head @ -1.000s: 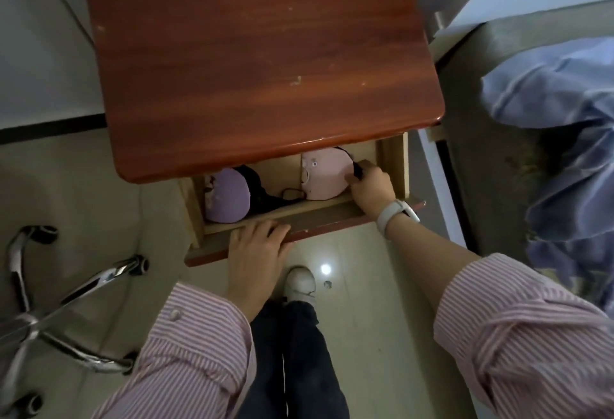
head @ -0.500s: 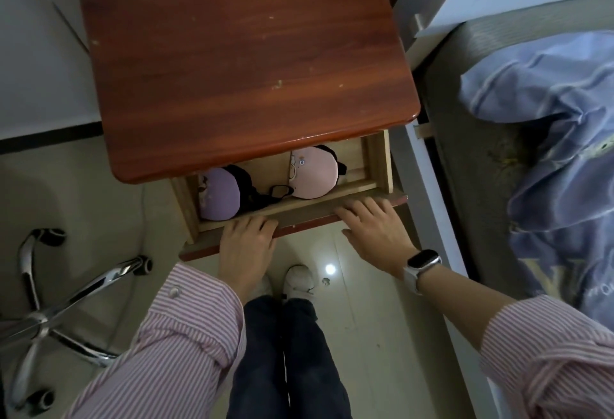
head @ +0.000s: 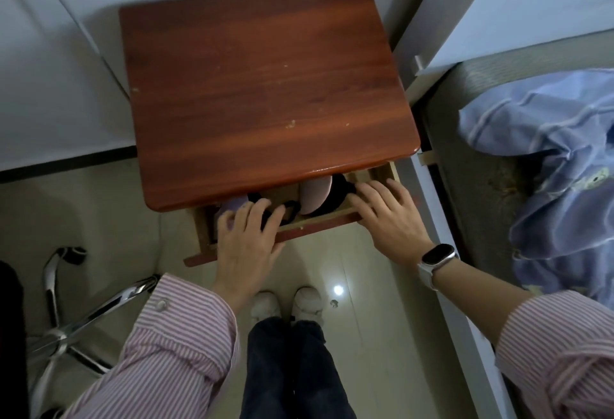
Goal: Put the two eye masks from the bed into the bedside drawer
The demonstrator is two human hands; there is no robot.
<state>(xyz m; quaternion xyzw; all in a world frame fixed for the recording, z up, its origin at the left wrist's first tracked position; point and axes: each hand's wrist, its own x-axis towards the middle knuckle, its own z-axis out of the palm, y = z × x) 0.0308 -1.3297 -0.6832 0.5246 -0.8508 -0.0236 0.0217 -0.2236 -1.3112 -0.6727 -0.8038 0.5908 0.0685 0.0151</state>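
Two soft eye masks, one lilac [head: 232, 205] and one pink [head: 314, 194], lie inside the partly open wooden bedside drawer [head: 319, 217]. Both hands, left [head: 247, 239] and right [head: 387, 219], rest flat with fingers spread on its front edge, gripping nothing.

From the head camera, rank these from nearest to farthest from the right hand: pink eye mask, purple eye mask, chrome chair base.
1. Pink eye mask, in the drawer just left of the right hand.
2. Purple eye mask, drawer's left end, under the left hand's fingers.
3. Chrome chair base, on the floor, far left.
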